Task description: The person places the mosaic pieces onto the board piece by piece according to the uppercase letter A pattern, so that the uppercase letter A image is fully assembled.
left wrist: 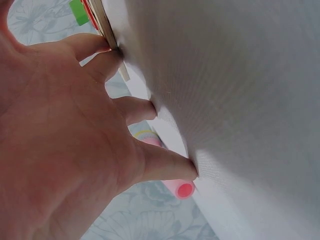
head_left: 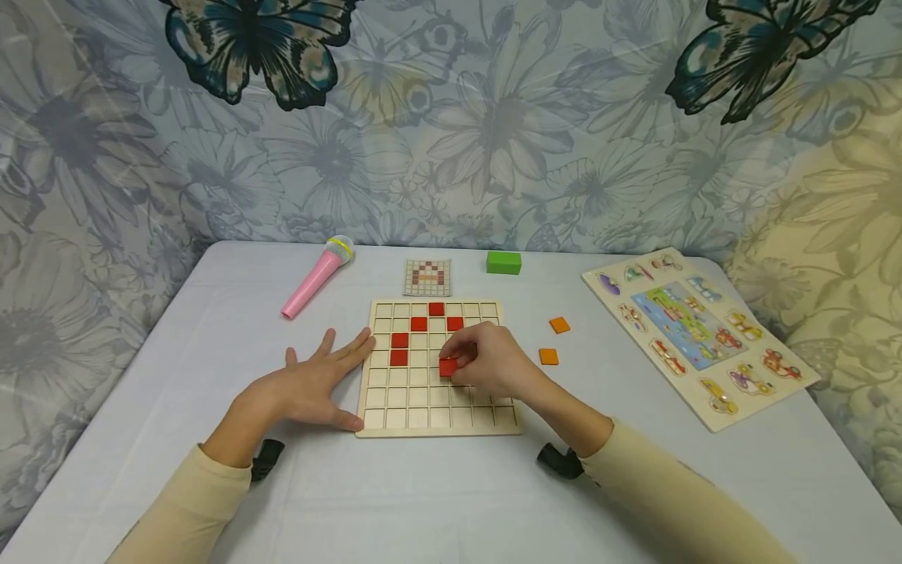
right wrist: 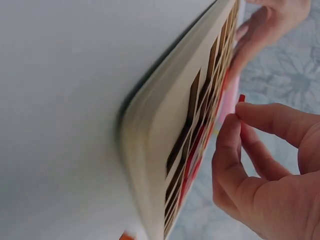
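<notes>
A pale wooden grid board (head_left: pixel 428 421) lies on the table before me, with several red square tiles (head_left: pixel 399 340) set in its upper cells. Between thumb and fingertips, my right hand (head_left: pixel 489 362) pinches another red square tile (head_left: pixel 447 367) over the middle of the grid. In the right wrist view that tile (right wrist: pixel 242 98) shows above the board's surface. My left hand (head_left: pixel 304 390) is spread flat along the board's left side, its thumb and forefinger at the edge. The left wrist view shows the other fingertips (left wrist: pixel 192 170) resting on the white tablecloth.
A small pattern card (head_left: pixel 427 279) lies behind the board, with a green block (head_left: pixel 503 263) to its right. A pink toy microphone (head_left: pixel 313 280) lies at back left. Two orange tiles (head_left: pixel 548 356) lie right of the board, and a picture puzzle board (head_left: pixel 694 356) sits farther right.
</notes>
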`<state>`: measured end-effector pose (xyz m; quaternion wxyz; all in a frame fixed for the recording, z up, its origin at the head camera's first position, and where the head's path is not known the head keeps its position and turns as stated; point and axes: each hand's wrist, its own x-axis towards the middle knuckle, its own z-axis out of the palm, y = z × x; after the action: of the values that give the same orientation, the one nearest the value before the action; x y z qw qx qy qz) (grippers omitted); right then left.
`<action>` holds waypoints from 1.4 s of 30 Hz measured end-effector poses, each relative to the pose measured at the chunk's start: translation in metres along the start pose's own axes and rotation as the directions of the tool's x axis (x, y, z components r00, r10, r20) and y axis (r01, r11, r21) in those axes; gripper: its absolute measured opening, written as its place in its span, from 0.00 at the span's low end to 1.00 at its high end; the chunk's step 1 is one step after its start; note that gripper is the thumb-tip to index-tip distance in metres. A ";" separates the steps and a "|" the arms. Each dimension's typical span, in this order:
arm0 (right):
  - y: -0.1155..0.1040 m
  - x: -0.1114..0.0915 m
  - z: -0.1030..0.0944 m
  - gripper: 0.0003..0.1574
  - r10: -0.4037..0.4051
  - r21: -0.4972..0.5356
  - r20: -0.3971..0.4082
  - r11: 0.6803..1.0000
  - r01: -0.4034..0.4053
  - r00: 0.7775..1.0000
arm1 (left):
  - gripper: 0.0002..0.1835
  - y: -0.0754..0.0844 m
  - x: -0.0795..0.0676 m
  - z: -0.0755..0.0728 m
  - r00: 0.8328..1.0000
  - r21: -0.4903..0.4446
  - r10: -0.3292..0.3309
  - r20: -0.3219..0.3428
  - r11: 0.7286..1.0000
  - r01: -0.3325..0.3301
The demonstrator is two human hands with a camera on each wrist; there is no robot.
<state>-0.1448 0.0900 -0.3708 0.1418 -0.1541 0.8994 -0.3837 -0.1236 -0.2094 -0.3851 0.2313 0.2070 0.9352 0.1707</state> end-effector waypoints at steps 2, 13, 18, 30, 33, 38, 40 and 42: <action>-0.004 0.002 0.004 0.14 0.000 0.011 0.015 1.000 0.000 1.000 | 0.65 0.000 0.000 0.000 1.000 -0.001 0.000 0.002 1.000 0.000; -0.021 0.014 0.026 0.17 -0.033 0.018 0.079 0.999 0.032 0.996 | 0.65 0.000 0.000 -0.001 1.000 0.000 0.005 0.004 1.000 -0.005; -0.027 0.021 0.030 0.18 -0.024 0.013 0.108 1.000 0.022 0.994 | 0.66 0.000 0.000 -0.001 1.000 0.001 0.004 0.004 1.000 -0.004; -0.033 0.034 0.038 0.15 0.006 0.012 0.146 1.000 -0.008 0.989 | 0.66 0.000 -0.001 -0.001 1.000 -0.001 0.005 0.010 1.000 -0.005; -0.034 0.036 0.040 0.15 0.007 0.011 0.147 1.000 -0.009 0.989 | 0.66 0.000 -0.001 -0.002 1.000 -0.003 0.006 0.008 1.000 -0.006; -0.035 0.037 0.041 0.15 -0.001 0.013 0.151 1.000 -0.001 0.989 | 0.66 0.001 -0.001 -0.002 1.000 -0.015 0.006 0.003 1.000 -0.006; -0.036 0.037 0.042 0.15 0.001 0.007 0.153 1.000 -0.002 0.988 | 0.66 0.001 -0.001 -0.001 1.000 -0.017 0.007 0.001 1.000 -0.007; -0.036 0.037 0.042 0.15 0.003 -0.006 0.152 1.000 -0.002 0.988 | 0.66 0.002 -0.001 -0.002 1.000 -0.017 0.008 0.000 1.000 -0.008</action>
<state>-0.1570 0.0247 -0.3773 0.2099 -0.1822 0.8873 -0.3679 -0.1227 -0.2091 -0.3826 0.2325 0.2088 0.9328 0.1796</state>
